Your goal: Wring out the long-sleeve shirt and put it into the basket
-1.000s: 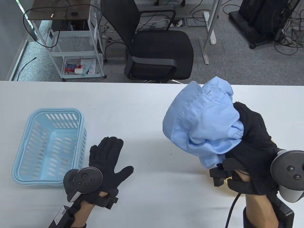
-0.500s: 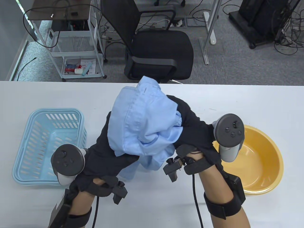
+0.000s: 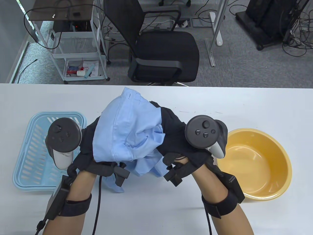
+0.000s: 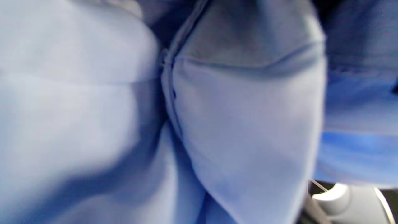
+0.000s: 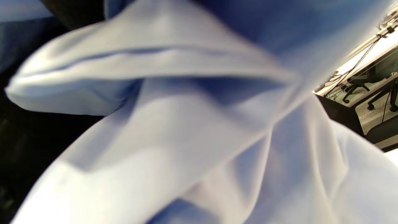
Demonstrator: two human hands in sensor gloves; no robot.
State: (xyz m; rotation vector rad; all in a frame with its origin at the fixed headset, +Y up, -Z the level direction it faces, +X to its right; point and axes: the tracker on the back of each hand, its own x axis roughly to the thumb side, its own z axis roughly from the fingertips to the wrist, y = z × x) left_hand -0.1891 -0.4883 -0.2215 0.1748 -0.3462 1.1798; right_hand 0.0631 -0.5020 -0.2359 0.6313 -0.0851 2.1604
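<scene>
Nearest, a loose shirt tail hangs below both wrists; it could drag on the white surface (image 3: 151, 210) or snag the basket rim as it goes over. The left hand (image 3: 85, 144) and right hand (image 3: 181, 144) clamp the bunched light-blue long-sleeve shirt (image 3: 124, 137) between them, above the surface. Since half a second ago the bundle has shifted left toward the blue basket (image 3: 27, 156), away from the yellow basin (image 3: 266, 166). Beyond stands a black office chair (image 3: 161, 49).

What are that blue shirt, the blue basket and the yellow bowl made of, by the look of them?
Shirt: seemingly a thin woven fabric, matte, with stitched seams and soft folds.
Basket: likely moulded plastic, pale blue, with slotted walls.
Bowl: probably plastic, smooth and glossy, with light glinting on its inner wall.
</scene>
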